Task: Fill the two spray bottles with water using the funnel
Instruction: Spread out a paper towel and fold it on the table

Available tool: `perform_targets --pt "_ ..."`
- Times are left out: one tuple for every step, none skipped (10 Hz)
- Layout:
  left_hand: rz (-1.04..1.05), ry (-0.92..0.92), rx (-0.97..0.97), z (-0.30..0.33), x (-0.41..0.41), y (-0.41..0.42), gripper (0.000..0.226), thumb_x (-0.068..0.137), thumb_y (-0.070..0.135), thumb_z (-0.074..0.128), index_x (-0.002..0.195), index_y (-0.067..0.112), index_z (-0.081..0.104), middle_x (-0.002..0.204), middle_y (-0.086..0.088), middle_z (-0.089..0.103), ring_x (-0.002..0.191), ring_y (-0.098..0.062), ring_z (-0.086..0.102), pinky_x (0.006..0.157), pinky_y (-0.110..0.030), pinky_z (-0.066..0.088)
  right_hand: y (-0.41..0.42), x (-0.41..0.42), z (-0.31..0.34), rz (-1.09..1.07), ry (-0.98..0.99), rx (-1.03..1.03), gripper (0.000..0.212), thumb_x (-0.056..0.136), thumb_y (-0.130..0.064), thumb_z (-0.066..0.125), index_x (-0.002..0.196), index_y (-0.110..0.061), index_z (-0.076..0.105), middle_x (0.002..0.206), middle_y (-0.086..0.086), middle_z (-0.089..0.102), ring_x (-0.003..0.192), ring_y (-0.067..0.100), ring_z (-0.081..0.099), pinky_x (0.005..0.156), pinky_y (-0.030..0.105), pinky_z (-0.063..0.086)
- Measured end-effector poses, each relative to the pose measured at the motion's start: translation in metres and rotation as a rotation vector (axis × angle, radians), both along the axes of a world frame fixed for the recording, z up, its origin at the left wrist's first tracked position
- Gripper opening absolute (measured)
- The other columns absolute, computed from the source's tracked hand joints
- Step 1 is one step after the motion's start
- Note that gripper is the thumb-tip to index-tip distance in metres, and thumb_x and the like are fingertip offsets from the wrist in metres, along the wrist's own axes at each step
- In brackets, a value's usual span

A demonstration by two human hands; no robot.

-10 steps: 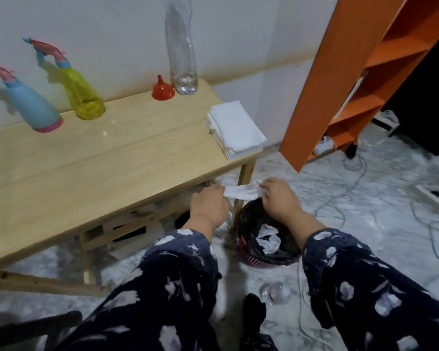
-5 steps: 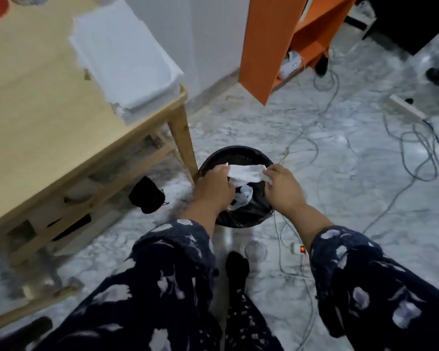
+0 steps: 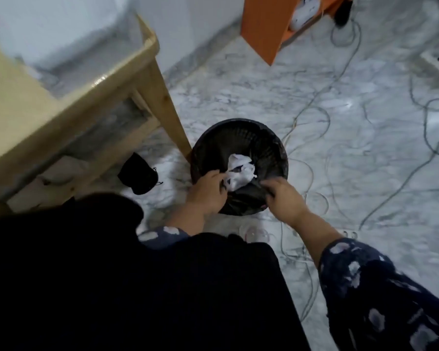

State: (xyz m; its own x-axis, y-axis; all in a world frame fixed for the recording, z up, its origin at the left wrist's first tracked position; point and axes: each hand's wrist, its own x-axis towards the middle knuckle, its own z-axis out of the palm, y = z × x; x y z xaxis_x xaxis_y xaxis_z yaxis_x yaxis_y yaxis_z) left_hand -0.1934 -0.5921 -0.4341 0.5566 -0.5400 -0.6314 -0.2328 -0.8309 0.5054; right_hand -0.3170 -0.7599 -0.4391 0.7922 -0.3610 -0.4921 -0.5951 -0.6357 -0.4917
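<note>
Head view: both hands (image 3: 208, 190) (image 3: 284, 198) over black bin (image 3: 269, 140); tissue (image 3: 240, 171) inside.

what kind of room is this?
Probably a room in a home or a makeshift workroom, not a tidy lab. A marble-patterned floor strewn with loose cables, a wooden table against a white wall, an orange shelf, and a black bin holding crumpled tissue.

Bin (image 3: 269, 145) on floor, right of table leg (image 3: 166, 107); tissues (image 3: 240, 172) in bin.
</note>
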Motion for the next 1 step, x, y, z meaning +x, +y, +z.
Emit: perform_targets --pt "0.031 0.055 0.029 0.0399 -0.0357 0.0567 0.042 0.101 0.013 0.042 0.142 0.006 0.044 0.141 -0.012 0.047 0.126 -0.029 0.05 0.098 -0.028 0.036 0.0276 -0.0471 0.0315 0.029 0.156 0.101 0.042 0.092 -0.011 0.052 0.134 -0.014 0.052 0.132 0.011 0.054 0.118 0.027 0.055 0.099 0.025 0.037"
